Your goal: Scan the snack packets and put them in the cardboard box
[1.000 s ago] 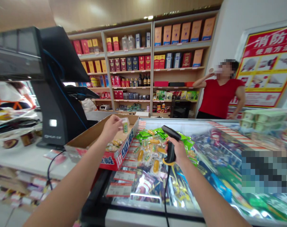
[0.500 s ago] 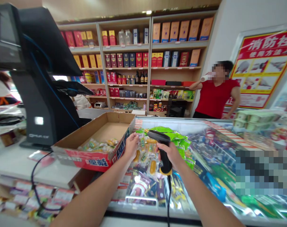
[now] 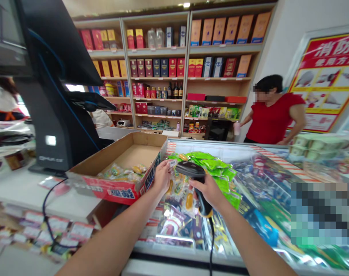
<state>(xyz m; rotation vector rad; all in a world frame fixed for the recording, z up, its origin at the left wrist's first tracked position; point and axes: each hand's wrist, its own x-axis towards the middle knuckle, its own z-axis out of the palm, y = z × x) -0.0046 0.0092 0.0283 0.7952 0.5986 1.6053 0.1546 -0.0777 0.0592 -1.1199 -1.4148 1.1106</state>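
My right hand (image 3: 209, 190) is wrapped around the grip of a black barcode scanner (image 3: 190, 168), its head turned to the left. Pinched in the fingers of my left hand (image 3: 162, 177) is a small clear snack packet (image 3: 172, 164) with a white barcode label, close in front of the scanner's head. Beneath both hands lie several clear packets with yellow pieces inside (image 3: 188, 200), on the glass top of a chest freezer. Bright green bags (image 3: 216, 164) are spread just behind them. The scanner partly covers the pile.
An open cardboard box (image 3: 105, 188) holding similar packets stands left of my hands. A dark checkout terminal (image 3: 55, 126) rises farther left. The scanner's cable (image 3: 211, 241) hangs toward me. Across the freezer stands a person in a red top (image 3: 274, 119). Egg cartons (image 3: 315, 145) sit at right.
My left hand has raised a packet with its barcode label toward the scanner, whose head has tilted and shifted slightly. The person opposite has lowered a cup-like bottle from the mouth.
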